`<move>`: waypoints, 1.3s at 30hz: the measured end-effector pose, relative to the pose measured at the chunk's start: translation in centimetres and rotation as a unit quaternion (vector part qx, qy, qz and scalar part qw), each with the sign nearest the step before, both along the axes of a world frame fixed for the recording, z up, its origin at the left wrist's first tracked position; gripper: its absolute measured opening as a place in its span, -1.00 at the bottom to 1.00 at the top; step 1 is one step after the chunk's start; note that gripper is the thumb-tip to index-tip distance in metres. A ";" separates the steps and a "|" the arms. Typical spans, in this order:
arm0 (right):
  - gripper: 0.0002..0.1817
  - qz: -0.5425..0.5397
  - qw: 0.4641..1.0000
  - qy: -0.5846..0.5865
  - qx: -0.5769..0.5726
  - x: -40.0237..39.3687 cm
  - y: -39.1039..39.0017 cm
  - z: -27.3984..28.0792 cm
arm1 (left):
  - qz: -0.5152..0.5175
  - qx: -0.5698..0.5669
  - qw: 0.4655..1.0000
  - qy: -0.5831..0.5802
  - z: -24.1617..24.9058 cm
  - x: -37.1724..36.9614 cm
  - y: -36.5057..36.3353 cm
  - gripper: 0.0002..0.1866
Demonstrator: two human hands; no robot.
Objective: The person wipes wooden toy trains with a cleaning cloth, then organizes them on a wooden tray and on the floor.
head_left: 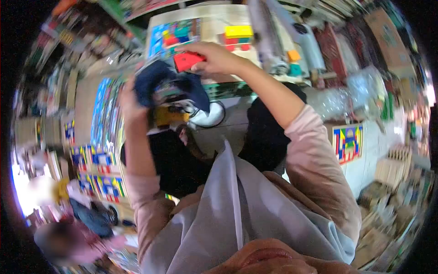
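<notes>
My right hand (217, 57) is closed around a red wooden toy piece (186, 62), held over the front of the low table. My left hand (131, 101), smeared by motion, grips a dark blue cloth (156, 81) at its left side. The cloth drapes down just below the red piece. Behind my right hand, a toy of stacked blocks with a yellow top (238, 32) stands on the table (214, 22). Near my fingertips, small coloured blocks (170, 38) overlap a blue printed sheet (158, 40).
Orange (293, 55) and teal blocks (295, 70) lie at the table's right, beside plastic-wrapped rolls (269, 41). Printed sheets (104, 112) are stacked at the left, above boxed block sets (98, 185). A white shoe (207, 116) shows below. Another person (91, 244) is at lower left.
</notes>
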State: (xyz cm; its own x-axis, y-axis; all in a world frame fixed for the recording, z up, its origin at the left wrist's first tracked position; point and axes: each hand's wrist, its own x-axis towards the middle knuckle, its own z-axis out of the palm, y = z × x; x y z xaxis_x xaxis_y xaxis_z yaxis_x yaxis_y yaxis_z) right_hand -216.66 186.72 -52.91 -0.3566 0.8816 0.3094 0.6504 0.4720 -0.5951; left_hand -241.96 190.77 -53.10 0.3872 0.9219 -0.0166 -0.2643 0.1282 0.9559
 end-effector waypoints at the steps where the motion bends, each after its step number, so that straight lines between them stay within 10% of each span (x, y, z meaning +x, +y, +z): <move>1: -0.42 -0.054 0.993 -0.084 -0.068 0.9 0.1 -1.4 | -0.064 -0.103 0.976 -0.180 0.5 -1.7 0.8 -0.59; 2: -0.38 -0.090 0.988 -0.118 -0.041 1.2 -0.3 -2.9 | 0.012 -0.202 0.969 -0.145 1.3 -2.0 1.0 -0.63; 3: -0.39 -0.095 0.984 -0.150 -0.029 1.5 -0.3 -4.2 | -0.269 -0.144 0.898 -0.317 -3.5 -5.4 4.4 -0.64; 6: -0.44 -0.122 0.969 -0.206 -0.063 1.4 0.1 -5.4 | -0.308 -0.140 0.918 -0.207 -3.2 -4.5 2.6 -0.64; 8: -0.46 -0.163 0.947 -0.278 -0.005 0.9 -0.9 -5.0 | -0.058 -0.060 0.985 0.149 0.6 -1.5 -1.1 -0.62; 15: -0.40 0.010 0.947 -0.215 -0.238 11.3 -16.6 2.5 | -0.081 0.079 0.904 0.412 3.3 -8.0 1.4 -0.56; 17: -0.44 -0.154 0.973 -0.011 -0.170 13.5 -19.6 1.6 | -0.094 0.132 0.876 0.454 1.8 -9.3 3.3 -0.56; 19: -0.53 -0.313 0.877 -0.047 -0.361 14.3 -19.0 4.2 | -0.118 0.270 0.800 0.523 -0.8 -10.3 5.4 -0.56; 23: -0.50 -0.391 0.888 -0.192 -0.151 19.7 -16.9 -3.4 | -0.126 0.274 0.687 0.661 -2.3 -8.4 7.2 -0.64; 29: -0.45 -0.407 0.886 -0.213 -0.062 22.3 -16.8 -8.0 | -0.330 0.284 0.764 0.476 4.2 -1.4 0.2 -0.70; 35: -0.57 -0.439 0.875 -0.200 -0.042 20.2 -18.8 -2.2 | -0.169 0.448 0.850 0.218 5.7 11.3 0.1 -0.66; 39: -0.58 -0.415 0.908 -0.056 -0.023 13.9 -19.7 4.9 | 0.058 0.604 0.776 0.170 2.5 17.1 -0.6 -0.55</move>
